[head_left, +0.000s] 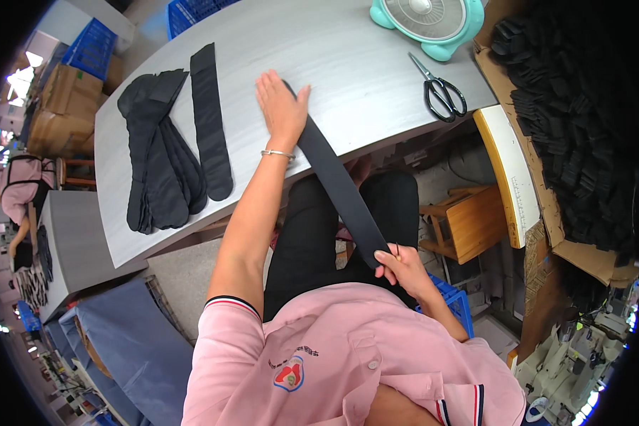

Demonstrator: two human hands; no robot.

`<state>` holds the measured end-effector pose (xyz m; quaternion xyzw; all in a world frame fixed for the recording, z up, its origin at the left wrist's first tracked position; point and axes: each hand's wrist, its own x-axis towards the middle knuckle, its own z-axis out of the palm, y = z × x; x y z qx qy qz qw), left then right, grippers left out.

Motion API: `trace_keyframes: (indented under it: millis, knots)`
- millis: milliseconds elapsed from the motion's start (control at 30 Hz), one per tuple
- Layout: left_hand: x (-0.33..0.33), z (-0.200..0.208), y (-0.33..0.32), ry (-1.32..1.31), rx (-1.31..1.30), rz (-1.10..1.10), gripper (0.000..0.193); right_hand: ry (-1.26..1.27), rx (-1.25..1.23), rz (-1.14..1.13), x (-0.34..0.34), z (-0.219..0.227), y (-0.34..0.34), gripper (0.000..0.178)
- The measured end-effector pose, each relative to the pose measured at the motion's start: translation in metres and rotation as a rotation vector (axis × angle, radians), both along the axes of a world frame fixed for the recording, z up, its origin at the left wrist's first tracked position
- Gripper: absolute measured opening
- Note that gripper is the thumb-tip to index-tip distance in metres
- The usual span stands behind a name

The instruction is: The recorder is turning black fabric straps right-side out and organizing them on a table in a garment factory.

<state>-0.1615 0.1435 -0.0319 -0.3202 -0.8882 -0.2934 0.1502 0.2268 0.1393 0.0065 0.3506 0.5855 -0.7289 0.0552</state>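
Left hand [282, 106]: flat, palm down, thumb out, arm extended, at far end of black strip [341, 188] on tabletop [263, 32]. Right hand [402, 270]: pinching strip's near end, elbow bent. Strip slants between hands, overhanging tabletop edge.

Long strip [341, 192]: dark cloth, matt, smooth, flat. Strip pile [156, 153]: same-looking matt cloth, softly creased. Table [355, 78]: pale grey, smooth, faint streaks, low sheen. Scissors [432, 80]: bare metal blades, glossy black handles. Fan [426, 18]: glossy mint plastic. Carton [589, 261]: matt brown cardboard. Stool [476, 224]: smooth wood, slight gloss. Bracelet [277, 153]: shiny metal. Shirt [334, 334]: soft matt cloth, wrinkled.
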Motion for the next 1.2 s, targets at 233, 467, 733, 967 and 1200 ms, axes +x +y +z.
trace_keyframes:
  millis: [233, 467, 733, 967, 1200]
  knots:
    - [0.03, 0.036, -0.044, -0.653, 0.618, -0.164, 0.048, -0.1, 0.188, 0.068, 0.069, 0.002, 0.04, 0.035]
    - [0.088, 0.093, -0.085, -1.393, 0.712, -0.513, 0.028, -0.216, 1.01, 0.249, 0.065, 0.038, 0.068, 0.046]
    - [0.133, 0.136, -0.101, -1.595, 0.727, -0.705, 0.025, 0.241, 0.899, 0.245, -0.083, 0.101, 0.042, 0.033]
    - [0.139, 0.135, -0.101, -1.544, 1.204, -0.491, 0.026, 0.405, 0.053, -0.046, -0.112, 0.095, -0.012, 0.03]
    - [0.136, 0.134, -0.11, -1.677, 1.113, -0.718, 0.054, 0.269, -0.012, -0.003, -0.098, 0.095, 0.016, 0.031]
